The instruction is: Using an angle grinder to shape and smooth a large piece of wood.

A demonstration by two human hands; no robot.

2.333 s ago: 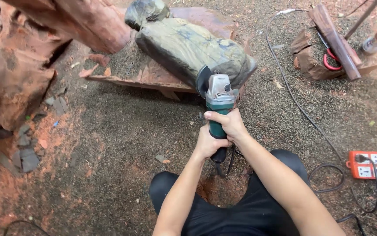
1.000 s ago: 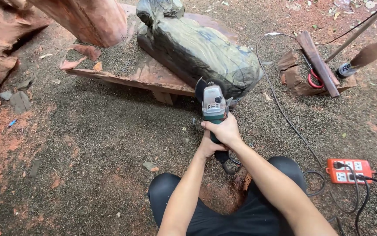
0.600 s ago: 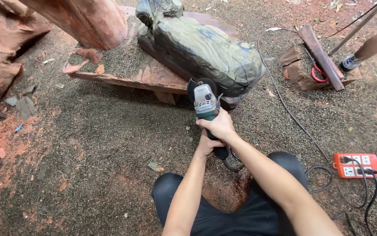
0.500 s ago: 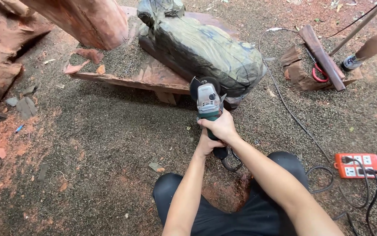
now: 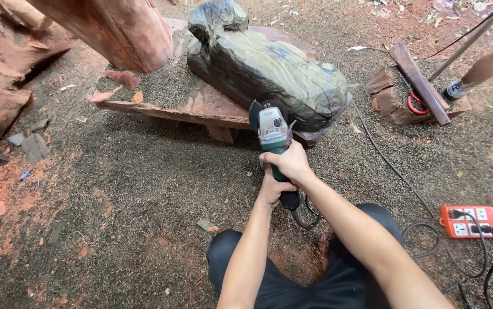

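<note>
An outdoor woodcarving yard. Sawdust covers the ground [image 5: 115, 189]; logs [image 5: 109, 28] lie far left, a carving [image 5: 269, 68] rests centre. A power strip [image 5: 469, 220] sits right.

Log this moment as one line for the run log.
hands: right hand and left hand both grip angle grinder | disc end: at dark carved block | block: on wooden plank | nearby: orange power strip

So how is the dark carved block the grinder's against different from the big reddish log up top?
The carved block is dark greenish-grey, the reddish log warm red-brown. The carved block lies whole in view on a flat slab; the reddish log runs out of frame, its rounded end over that slab. The angle grinder, held in both hands, meets only the carved block. Both look like rough wood.
</note>
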